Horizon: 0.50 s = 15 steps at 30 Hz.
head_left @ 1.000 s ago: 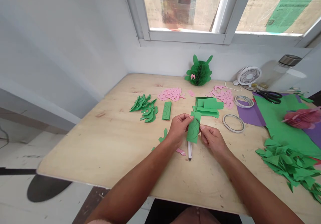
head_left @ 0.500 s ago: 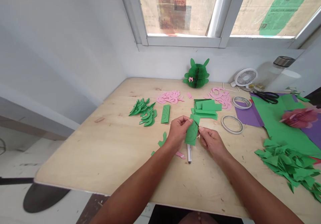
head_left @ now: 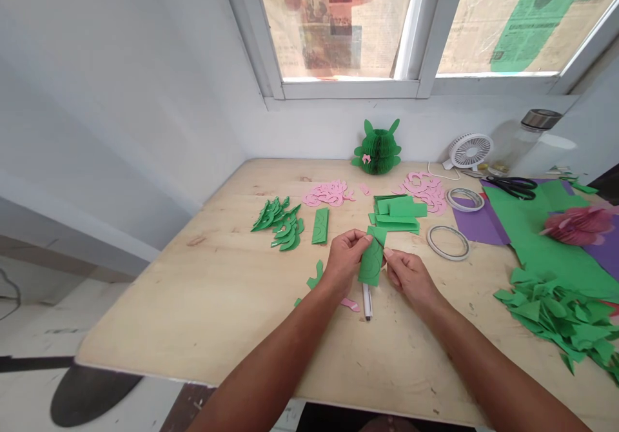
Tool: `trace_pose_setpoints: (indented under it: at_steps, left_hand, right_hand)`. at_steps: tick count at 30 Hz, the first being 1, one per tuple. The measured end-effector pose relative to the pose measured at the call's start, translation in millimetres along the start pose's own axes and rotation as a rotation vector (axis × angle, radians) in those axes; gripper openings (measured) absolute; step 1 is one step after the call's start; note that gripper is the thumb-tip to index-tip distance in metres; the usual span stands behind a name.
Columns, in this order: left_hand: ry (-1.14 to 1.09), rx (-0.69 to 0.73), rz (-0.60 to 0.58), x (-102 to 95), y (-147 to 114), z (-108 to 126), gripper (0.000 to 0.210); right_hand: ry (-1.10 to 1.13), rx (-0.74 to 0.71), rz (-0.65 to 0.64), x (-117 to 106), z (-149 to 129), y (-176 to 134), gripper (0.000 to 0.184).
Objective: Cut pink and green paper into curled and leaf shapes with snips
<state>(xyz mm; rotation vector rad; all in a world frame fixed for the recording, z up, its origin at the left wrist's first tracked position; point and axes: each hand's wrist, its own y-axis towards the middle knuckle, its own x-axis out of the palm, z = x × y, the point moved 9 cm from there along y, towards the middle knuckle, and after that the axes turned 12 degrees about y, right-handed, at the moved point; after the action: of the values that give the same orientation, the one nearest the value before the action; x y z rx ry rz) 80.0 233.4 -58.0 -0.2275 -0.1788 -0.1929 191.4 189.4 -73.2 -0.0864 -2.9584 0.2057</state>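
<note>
A folded green paper strip (head_left: 372, 261) with curved drawn outlines is held up over the table. My left hand (head_left: 347, 258) is closed on its left edge, the thumb lying on the paper's front. At the right edge, my right hand (head_left: 410, 274) pinches the strip with thumb and finger. A thin dark line crosses the paper near its top; whether it is a fold or an object, I cannot tell. Beneath the strip lies a white pen (head_left: 367, 302), its upper end hidden. Green paper scraps (head_left: 316, 275) and a pink scrap (head_left: 350, 304) lie by my left forearm.
Behind my hands are a stack of green strips (head_left: 400, 211), pink cutouts (head_left: 329, 193), green cutouts (head_left: 287, 225) and another marked strip (head_left: 320, 225). Rightward lie tape rolls (head_left: 448, 243), black scissors (head_left: 512, 187) and green offcuts (head_left: 561, 316). A paper figure (head_left: 380, 151) and fan (head_left: 470, 151) stand behind.
The view has shifted slightly, so the table sits a little lower in the picture. Both hands keep their hold on the green strip, with little other movement.
</note>
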Motion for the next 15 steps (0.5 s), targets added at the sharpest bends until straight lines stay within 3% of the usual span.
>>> trace_pose_setpoints:
  at_steps: [15]
  left_hand:
    - [0.014,0.014,-0.011,-0.1,0.1,1.4,0.026]
  right_hand:
    - [0.013,-0.010,0.005,0.7,-0.4,0.9,0.050]
